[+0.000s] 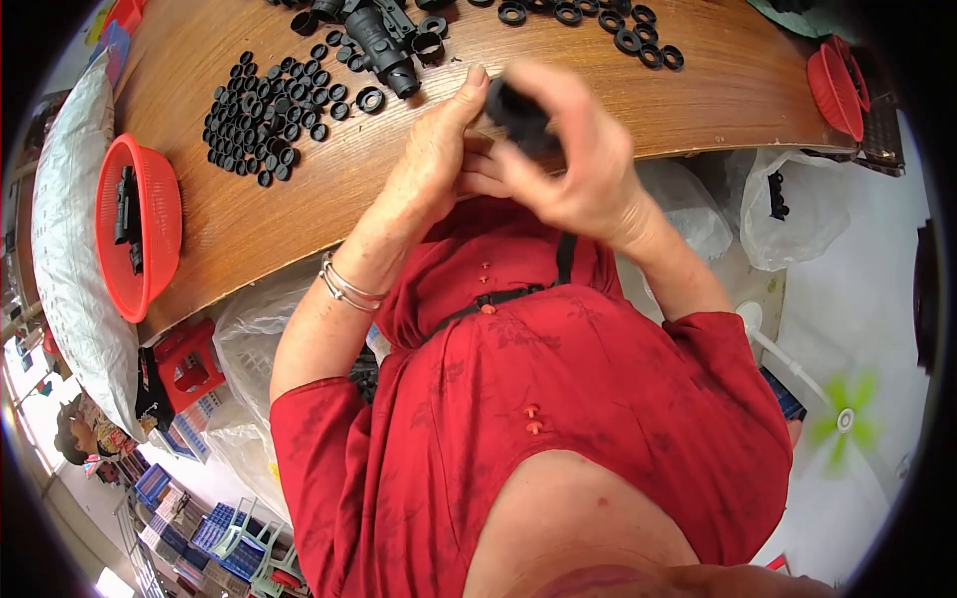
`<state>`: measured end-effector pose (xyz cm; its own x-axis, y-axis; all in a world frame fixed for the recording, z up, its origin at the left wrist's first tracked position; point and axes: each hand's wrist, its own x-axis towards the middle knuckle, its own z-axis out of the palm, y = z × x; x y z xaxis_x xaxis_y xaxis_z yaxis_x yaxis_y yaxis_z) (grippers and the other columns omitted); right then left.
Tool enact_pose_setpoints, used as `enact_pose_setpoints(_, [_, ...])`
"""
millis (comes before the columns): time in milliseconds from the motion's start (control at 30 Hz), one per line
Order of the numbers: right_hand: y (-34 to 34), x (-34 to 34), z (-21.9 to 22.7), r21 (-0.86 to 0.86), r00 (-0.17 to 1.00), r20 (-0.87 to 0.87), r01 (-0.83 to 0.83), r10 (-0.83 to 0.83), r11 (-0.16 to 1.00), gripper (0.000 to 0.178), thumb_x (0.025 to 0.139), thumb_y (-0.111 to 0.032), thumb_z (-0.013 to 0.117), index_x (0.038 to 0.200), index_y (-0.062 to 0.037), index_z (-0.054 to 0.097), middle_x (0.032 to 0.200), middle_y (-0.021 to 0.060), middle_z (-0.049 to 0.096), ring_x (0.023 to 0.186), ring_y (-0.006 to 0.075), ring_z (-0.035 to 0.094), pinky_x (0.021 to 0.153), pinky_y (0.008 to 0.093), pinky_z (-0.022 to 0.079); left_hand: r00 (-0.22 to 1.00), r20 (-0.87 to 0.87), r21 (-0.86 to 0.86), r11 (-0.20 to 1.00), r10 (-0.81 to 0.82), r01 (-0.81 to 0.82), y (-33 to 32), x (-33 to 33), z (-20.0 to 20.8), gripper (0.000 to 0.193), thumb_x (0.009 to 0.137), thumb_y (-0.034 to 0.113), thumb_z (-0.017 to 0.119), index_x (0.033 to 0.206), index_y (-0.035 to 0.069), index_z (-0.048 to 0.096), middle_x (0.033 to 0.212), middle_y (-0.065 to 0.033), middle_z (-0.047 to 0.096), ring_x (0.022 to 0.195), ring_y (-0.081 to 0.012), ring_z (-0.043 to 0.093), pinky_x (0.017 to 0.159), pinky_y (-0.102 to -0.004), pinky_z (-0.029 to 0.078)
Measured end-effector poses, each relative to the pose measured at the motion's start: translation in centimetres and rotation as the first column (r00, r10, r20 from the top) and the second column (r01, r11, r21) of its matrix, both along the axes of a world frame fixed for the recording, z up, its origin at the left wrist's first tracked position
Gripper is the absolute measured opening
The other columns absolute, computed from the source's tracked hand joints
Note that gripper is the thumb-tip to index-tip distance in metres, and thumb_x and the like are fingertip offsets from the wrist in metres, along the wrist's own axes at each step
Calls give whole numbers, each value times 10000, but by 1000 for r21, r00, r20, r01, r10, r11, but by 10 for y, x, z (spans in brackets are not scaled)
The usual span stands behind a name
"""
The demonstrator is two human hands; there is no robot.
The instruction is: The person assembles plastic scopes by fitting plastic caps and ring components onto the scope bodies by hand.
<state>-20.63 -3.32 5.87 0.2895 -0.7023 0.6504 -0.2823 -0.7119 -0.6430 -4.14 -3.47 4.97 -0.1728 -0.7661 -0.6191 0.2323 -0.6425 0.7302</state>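
Note:
A black tube-shaped part (522, 118) sits between my two hands above the table's front edge; motion blur hides its details. My left hand (444, 145) supports it from the left, thumb pointing up and fingers curled beneath. From the right, my right hand (586, 159) curves around the same part with thumb and fingers, smeared by movement. Just beyond my left hand lies a black scope-like plastic assembly (379, 45). Many small round black caps (261, 115) are spread left of it, and a larger black ring (370, 99) rests between.
More black rings (638, 40) lie at the table's far right. A red basket (169, 229) with black parts stands at the left edge beside a white sack (75, 219). Another red basket (833, 92) is at right. Plastic bags (793, 214) hang below; a green fan (845, 421) spins at right.

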Motion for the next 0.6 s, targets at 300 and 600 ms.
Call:
enact_pose_setpoints(300, [-39,-9,27,254,987,-151,92,-54,963,526,782,-84,697,1263,-57,485,1026,158,638,950,249,655,819,325,511,812,576,-523,805,91,280,-13,12,-24,370,804,148,732,1146,27,662,879,-147,676,687,-216,660,638,-307,555])
enact_pose_setpoints(600, [-68,2,-5,-472,964,32,-217,263,854,527,753,12,700,1248,-51,532,1101,173,621,960,295,656,829,330,515,515,738,-662,615,435,429,-6,-17,-40,296,658,241,790,913,104,726,835,-76,580,800,-307,613,683,-413,502])
